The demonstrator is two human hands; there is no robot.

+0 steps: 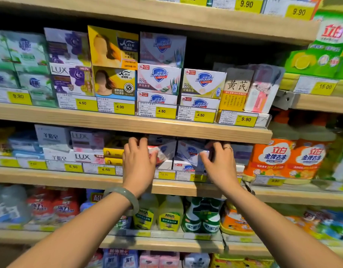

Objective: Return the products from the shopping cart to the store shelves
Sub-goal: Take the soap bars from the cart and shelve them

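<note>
Both my hands reach into the second wooden shelf [166,185] from the top of those fully in view. My left hand [138,163], with a pale green bangle on the wrist, grips a white Safeguard soap box [165,151] with red on it, tilted in the shelf gap. My right hand [220,161], a ring on one finger, holds a white and blue Safeguard soap box [192,153], also tilted. More Safeguard boxes [183,166] lie flat beneath them. The shopping cart is out of view.
LUX soap boxes [85,149] and yellow boxes [113,152] stand left of my hands, orange detergent bags [283,159] to the right. The shelf above [128,122] holds stacked soaps with yellow price tags. Bottles [170,213] fill the shelf below.
</note>
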